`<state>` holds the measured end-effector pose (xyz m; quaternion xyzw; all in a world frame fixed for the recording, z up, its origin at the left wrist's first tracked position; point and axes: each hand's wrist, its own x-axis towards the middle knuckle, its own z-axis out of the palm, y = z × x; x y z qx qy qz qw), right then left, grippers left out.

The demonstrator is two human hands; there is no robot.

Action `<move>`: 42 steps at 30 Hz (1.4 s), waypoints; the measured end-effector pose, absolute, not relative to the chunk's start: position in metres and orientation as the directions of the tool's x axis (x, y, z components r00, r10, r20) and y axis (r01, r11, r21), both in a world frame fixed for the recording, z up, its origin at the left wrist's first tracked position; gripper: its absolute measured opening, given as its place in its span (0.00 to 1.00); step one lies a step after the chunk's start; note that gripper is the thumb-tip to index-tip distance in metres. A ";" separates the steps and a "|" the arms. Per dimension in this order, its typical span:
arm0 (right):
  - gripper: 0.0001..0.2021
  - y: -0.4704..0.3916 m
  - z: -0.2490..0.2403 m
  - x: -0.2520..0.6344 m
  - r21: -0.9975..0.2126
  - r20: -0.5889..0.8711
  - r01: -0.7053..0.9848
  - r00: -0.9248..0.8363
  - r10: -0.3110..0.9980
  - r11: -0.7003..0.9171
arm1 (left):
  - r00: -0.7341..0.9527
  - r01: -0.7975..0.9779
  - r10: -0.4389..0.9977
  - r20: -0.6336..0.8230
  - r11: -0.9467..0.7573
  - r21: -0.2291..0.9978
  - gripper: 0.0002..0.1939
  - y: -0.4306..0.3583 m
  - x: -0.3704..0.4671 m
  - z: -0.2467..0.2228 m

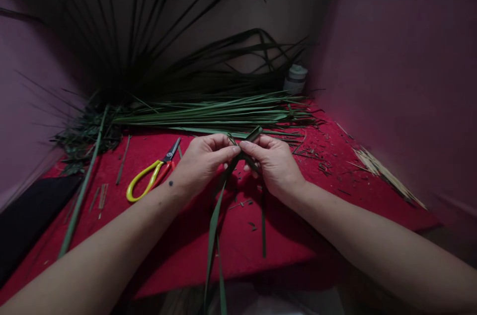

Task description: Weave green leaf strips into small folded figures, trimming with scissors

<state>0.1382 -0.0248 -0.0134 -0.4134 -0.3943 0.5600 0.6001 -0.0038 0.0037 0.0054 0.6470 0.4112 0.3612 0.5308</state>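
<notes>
Both hands meet at centre frame over the red cloth (186, 250). Left hand (201, 163) is closed in a thumb-and-forefinger pinch on the leaf strip (215, 215); right hand (274, 163) is pinched the same way on the strip's upper part, other fingers curled under. The pinch points sit almost touching, so the short stretch between them looks folded or crossed there (exact fold is hidden by the fingertips).

The strip's stub end (254, 133) pokes up and right, just past the right fingertips. The long tails hang down from the hands toward the camera, off the cloth's near edge, which probably keeps the slack out of the way.

Yellow-handled scissors (152, 176) lie on the cloth just left of the left hand, blades pointing away, within easy reach. A bundle of long leaves (208, 114) lies crosswise behind the hands, near but not touching. A small white jar (296, 78) stands at the back right. Trimmings (316, 156) are scattered right of the right hand.
</notes>
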 end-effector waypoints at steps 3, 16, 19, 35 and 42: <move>0.08 -0.026 -0.015 0.141 -0.936 -0.015 -0.352 0.009 1.000 -0.011 | 0.397 0.099 0.918 0.001 -0.044 0.994 0.10 0.002 -0.003 0.003; 0.06 -0.027 -0.016 0.139 -0.905 -0.039 -0.424 -0.016 0.999 -0.042 | 0.430 -0.041 0.899 -0.084 0.113 0.993 0.01 0.000 -0.001 0.003; 0.07 -0.027 -0.017 0.138 -0.905 -0.055 -0.420 -0.047 0.997 -0.069 | 0.445 -0.108 0.891 -0.095 0.159 0.981 0.03 0.000 -0.001 0.004; 0.08 -0.029 -0.022 0.141 -0.873 -0.046 -0.477 -0.130 0.990 -0.104 | 0.413 -0.074 0.892 -0.181 0.231 0.970 0.02 -0.003 0.004 0.004; 0.11 -0.027 -0.020 0.145 -0.895 -0.075 -0.422 -0.181 0.981 -0.146 | 0.443 -0.031 0.876 -0.194 0.231 0.973 0.02 -0.005 0.004 0.006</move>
